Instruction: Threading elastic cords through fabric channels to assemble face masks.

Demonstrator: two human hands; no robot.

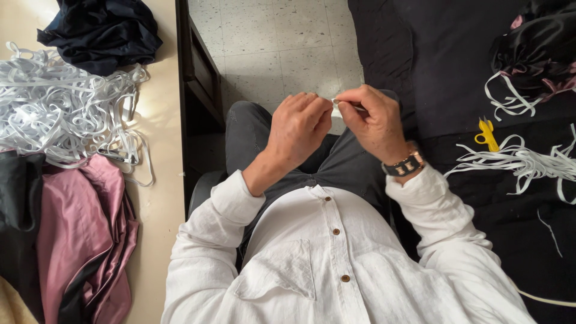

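My left hand [298, 127] and my right hand [373, 122] meet above my lap, fingertips pinched together on a short piece of white elastic strip [336, 103]. Only a small bit of the strip shows between the fingers. A dark watch [404, 165] sits on my right wrist. I wear a white buttoned shirt and dark grey trousers.
A tangled heap of white elastic bands [60, 111] lies on the beige table at left, with pink satin fabric [84, 234] and dark cloth [102, 33]. At right, a black cloth surface holds yellow snips [486, 134], cut white strips [522, 162] and black satin fabric [534, 48].
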